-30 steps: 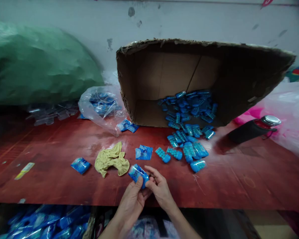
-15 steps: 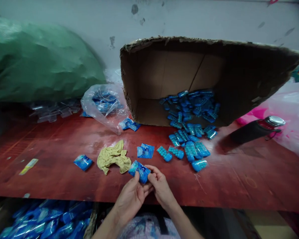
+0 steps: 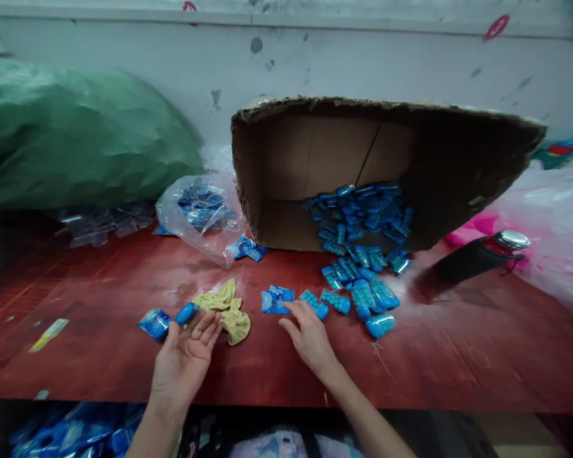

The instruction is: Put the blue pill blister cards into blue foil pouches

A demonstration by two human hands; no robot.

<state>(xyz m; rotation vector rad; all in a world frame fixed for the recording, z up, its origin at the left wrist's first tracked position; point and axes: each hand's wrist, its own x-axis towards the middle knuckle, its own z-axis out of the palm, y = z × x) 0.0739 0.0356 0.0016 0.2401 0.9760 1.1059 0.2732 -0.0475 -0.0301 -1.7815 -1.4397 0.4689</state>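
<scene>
My left hand [image 3: 185, 364] is turned palm up with its fingers apart. Just beyond its fingertips is a small blue packet [image 3: 186, 313], beside another blue packet [image 3: 155, 324] lying flat; whether the fingers touch it I cannot tell. A crumpled yellow cloth [image 3: 236, 321] lies to the right of these fingers. My right hand [image 3: 310, 337] hovers palm down, thumb and fingers apart, its fingertips at the right edge of a flat blue printed card [image 3: 275, 299]. Clear packs with blue beads inside, such as this bead pack [image 3: 335, 301], lie just right of that hand.
An open cardboard box [image 3: 286, 222] on its side spills many blue packs onto the red table [image 3: 434, 362]. A dark bottle [image 3: 477, 257] stands right. Left are a clear plastic bag [image 3: 172, 203], a big green sack [image 3: 86, 140] and a yellow-white strip [image 3: 49, 335].
My hands have parted from the blue packet they held together. The left went left, and a packet now lies by the first one. The right moved forward to the card. The view tilted up slightly.
</scene>
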